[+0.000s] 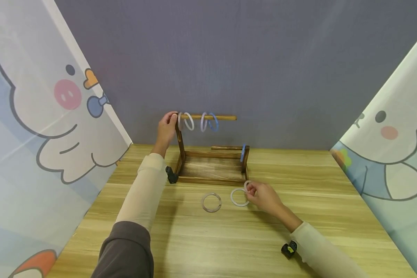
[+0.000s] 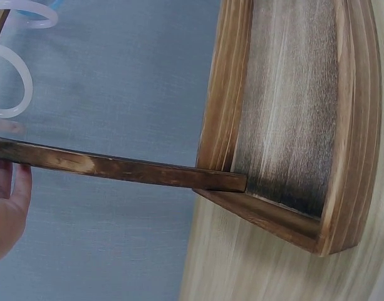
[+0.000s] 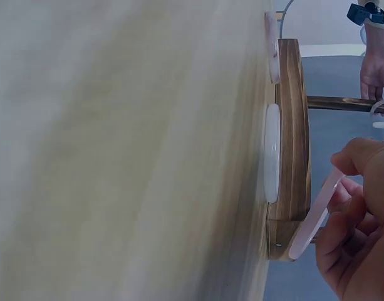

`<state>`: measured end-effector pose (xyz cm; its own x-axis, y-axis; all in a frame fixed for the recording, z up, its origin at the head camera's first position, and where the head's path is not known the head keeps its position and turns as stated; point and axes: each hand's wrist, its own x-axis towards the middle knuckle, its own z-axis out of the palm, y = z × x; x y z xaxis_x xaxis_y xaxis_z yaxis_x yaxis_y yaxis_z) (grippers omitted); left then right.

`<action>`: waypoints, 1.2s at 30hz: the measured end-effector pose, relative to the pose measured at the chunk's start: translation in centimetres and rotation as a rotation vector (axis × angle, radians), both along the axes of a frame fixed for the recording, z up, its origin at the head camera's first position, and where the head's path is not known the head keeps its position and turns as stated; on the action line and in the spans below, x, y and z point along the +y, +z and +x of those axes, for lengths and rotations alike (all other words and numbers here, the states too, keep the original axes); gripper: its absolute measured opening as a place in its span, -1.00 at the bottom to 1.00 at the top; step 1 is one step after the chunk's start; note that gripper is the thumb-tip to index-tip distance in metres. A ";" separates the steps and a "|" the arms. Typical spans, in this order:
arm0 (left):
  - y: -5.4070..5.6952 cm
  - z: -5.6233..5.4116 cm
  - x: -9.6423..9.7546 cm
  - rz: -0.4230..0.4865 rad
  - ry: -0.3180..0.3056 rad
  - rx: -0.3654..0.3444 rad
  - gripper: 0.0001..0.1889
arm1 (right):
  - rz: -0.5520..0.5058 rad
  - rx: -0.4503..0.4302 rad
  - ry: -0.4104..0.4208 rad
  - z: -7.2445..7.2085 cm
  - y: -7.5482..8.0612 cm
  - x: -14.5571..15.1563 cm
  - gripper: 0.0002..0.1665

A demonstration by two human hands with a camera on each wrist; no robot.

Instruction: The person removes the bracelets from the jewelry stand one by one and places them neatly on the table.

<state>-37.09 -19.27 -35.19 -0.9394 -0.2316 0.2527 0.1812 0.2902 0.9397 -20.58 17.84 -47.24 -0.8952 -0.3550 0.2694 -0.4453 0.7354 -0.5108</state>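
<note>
A wooden bangle rack (image 1: 208, 180) stands at the back of the table. My left hand (image 1: 166, 128) grips the top of its tall left post (image 2: 110, 168). My right hand (image 1: 265, 199) pinches a pale pink bangle (image 3: 318, 213) between thumb and fingers, near the rack's front right corner. On the upper bar (image 1: 227, 117) hang a mauve bangle, a white bangle (image 1: 192, 124), a lilac bangle (image 1: 202, 122) and a blue bangle (image 1: 217, 122). Another blue bangle (image 1: 243, 153) is at the short right post, by the lower bar (image 1: 226, 147).
A white bangle (image 3: 272, 153) lies on the table before the rack, just left of my right hand. Farther left lies a greyish-mauve bangle (image 1: 211, 211). A grey wall (image 1: 281, 77) rises behind, with cartoon-printed panels (image 1: 31, 96) on both sides. Black devices (image 1: 289, 249) are on both wrists.
</note>
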 end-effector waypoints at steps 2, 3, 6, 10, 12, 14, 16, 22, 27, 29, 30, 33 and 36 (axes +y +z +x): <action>0.1 0.0 0.0 -0.003 -0.001 0.004 -0.57 | 0.008 0.008 -0.008 0.1 -0.2 0.4 -0.89; 0.1 0.0 0.0 -0.003 -0.002 0.007 -0.57 | 0.014 0.015 -0.013 0.2 -0.3 0.6 -0.89; 0.2 0.0 0.1 -0.005 -0.005 0.009 -0.56 | 0.040 0.033 -0.031 0.4 -0.5 1.0 -0.88; 0.3 0.0 0.0 -0.001 -0.007 0.013 -0.57 | 0.089 0.030 -0.042 0.7 -0.6 1.4 -0.87; 0.3 0.1 0.1 -0.002 -0.011 0.008 -0.56 | 0.112 0.019 -0.044 0.9 -0.7 1.6 -0.87; 0.3 0.2 0.1 -0.004 -0.013 0.004 -0.56 | 0.127 0.002 -0.050 1.0 -0.8 1.8 -0.86; 0.2 0.2 0.0 -0.006 -0.014 0.003 -0.56 | 0.134 -0.013 -0.050 1.1 -0.8 2.0 -0.86; 0.3 0.3 -0.2 -0.023 0.004 0.007 -0.56 | 0.152 -0.058 -0.026 0.9 -0.7 2.4 -0.84; 0.5 0.3 -0.1 -0.034 -0.001 -0.004 -0.55 | 0.187 -0.130 -0.025 0.9 -0.6 2.3 -0.80; 0.6 0.3 0.0 -0.028 -0.007 -0.006 -0.55 | 0.197 -0.170 -0.031 1.0 -0.6 2.3 -0.79; 0.5 0.3 0.0 -0.026 -0.007 -0.008 -0.55 | 0.198 -0.184 -0.032 1.0 -0.7 2.3 -0.79; 0.5 0.3 0.0 -0.020 -0.006 -0.013 -0.56 | 0.192 -0.207 -0.037 1.0 -0.6 2.2 -0.79; 0.4 0.2 0.0 -0.020 -0.003 -0.018 -0.55 | 0.191 -0.204 -0.027 1.1 -0.6 2.3 -0.78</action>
<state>-36.84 -19.28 -34.76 -0.9446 -0.2240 0.2401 0.1649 0.3087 0.9368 -19.48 20.10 -47.87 -0.9339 -0.3572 0.0137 -0.3266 0.8371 -0.4389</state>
